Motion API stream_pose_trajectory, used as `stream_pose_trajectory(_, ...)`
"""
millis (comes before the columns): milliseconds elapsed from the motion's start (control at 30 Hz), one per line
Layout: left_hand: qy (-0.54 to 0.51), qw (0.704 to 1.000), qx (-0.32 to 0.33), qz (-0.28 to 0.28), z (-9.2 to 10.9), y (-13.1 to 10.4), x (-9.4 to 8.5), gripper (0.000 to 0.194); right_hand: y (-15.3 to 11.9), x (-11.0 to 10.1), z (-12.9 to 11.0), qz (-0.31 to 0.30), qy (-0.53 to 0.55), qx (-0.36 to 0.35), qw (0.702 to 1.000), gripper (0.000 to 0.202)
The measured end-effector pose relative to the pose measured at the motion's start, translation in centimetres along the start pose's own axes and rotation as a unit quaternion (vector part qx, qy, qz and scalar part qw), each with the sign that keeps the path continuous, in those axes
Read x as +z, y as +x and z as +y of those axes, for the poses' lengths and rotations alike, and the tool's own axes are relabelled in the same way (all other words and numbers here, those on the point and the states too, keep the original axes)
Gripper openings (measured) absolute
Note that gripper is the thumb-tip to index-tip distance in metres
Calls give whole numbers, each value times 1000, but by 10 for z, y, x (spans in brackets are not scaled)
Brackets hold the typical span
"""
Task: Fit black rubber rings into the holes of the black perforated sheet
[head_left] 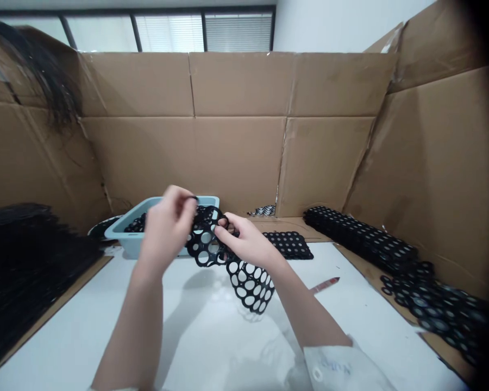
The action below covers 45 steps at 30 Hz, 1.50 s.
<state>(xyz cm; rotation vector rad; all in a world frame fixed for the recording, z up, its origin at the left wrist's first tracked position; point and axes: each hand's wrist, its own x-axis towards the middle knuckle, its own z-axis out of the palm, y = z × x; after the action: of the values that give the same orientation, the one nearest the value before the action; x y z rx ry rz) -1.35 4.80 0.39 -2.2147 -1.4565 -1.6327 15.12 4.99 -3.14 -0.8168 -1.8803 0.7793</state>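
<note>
White table point(206, 339) is enclosed by cardboard walls point(236, 155). Black holed mesh point(227, 262) is held above it, right by the blue bin point(132, 245), lower end dangling. Mesh is pinched in the right hand point(248, 239); left hand point(169, 225) is blurred, fingers closed on a black scrap point(194, 199), link to mesh unclear. Thin rims could be torn by a hard pull. Loose end could be snagged on the pointed strip point(325, 285) near the right forearm if swung.
</note>
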Motion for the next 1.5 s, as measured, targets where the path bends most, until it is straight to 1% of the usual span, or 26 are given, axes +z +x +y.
stream_pose_trajectory(33,36,997,21,-63,5,-2,7,8,0,1,1,-8,-6,0,1000,17)
stream_pose_trajectory(100,67,985,43,-151,12,-6,18,13,0,1,2,-25,-14,-3,1000,18)
stream_pose_trajectory(167,59,977,49,-199,15,-7,21,18,-1,1,0,-42,-11,-5,999,18)
stream_pose_trajectory(200,51,975,50,-210,16,-7,20,20,-1,0,-1,-49,-4,-7,999,17)
stream_pose_trajectory(233,47,976,52,-208,17,-8,17,21,-1,0,-2,-54,5,-9,998,16)
stream_pose_trajectory(267,48,979,51,-191,18,-8,13,21,-1,0,-2,-55,13,-11,998,15)
stream_pose_trajectory(333,64,988,43,-131,19,-8,6,20,0,0,-2,-45,22,-12,999,14)
stream_pose_trajectory(367,73,991,41,-108,20,-9,3,20,1,0,-2,-38,23,-11,999,14)
stream_pose_trajectory(400,80,991,40,-101,20,-9,2,20,1,1,-1,-33,22,-9,999,14)
stream_pose_trajectory(433,84,990,43,-108,20,-9,3,19,2,1,0,-32,21,-7,999,14)
stream_pose_trajectory(533,82,982,59,-161,19,-10,9,18,3,1,2,-38,19,-1,999,13)
stream_pose_trajectory(567,83,981,65,-163,19,-10,11,18,3,1,2,-37,16,0,999,13)
stream_pose_trajectory(600,87,983,69,-149,19,-11,13,18,3,1,2,-33,13,0,999,13)
stream_pose_trajectory(633,91,986,73,-121,19,-11,14,18,3,0,2,-26,9,-1,1000,14)
stream_pose_trajectory(733,106,991,80,-20,22,-12,12,15,3,-1,2,-10,1,2,1000,15)
stream_pose_trajectory(767,109,991,82,0,23,-12,11,15,3,-1,2,-6,0,5,1000,16)
stream_pose_trajectory(800,109,990,85,4,23,-13,10,14,3,-1,2,-5,0,7,1000,17)
stream_pose_trajectory(833,108,990,89,-5,23,-13,10,14,3,-1,2,-6,0,9,1000,18)
stream_pose_trajectory(967,110,984,101,-98,21,-14,13,15,2,1,1,-21,-6,2,1000,17)
stream_pose_trajectory(1033,113,981,98,-126,19,-14,15,16,2,1,1,-19,-16,-4,1000,18)
stream_pose_trajectory(1333,113,979,94,-144,18,-13,16,20,1,6,4,-5,-86,-24,996,19)
stream_pose_trajectory(1500,140,972,95,-161,16,-13,16,20,-1,13,6,-3,-146,-13,989,15)
